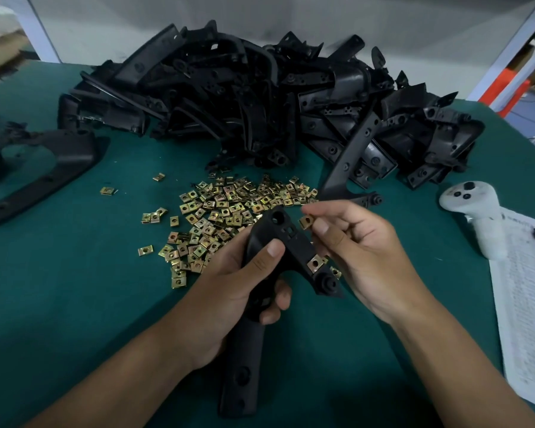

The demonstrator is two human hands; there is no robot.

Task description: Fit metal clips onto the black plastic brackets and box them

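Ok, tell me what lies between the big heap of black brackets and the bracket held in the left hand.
In the head view, a scatter of loose metal clips lies on the green table between the bracket heap and the held bracket.

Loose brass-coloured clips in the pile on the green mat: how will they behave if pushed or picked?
The small brass-coloured metal clips look flat and squarish, so they will probably slide, not roll. They lie overlapped, so a push likely drags neighbours along. Being thin and low on the green mat, one probably needs a fingertip pinch, as the right hand shows.
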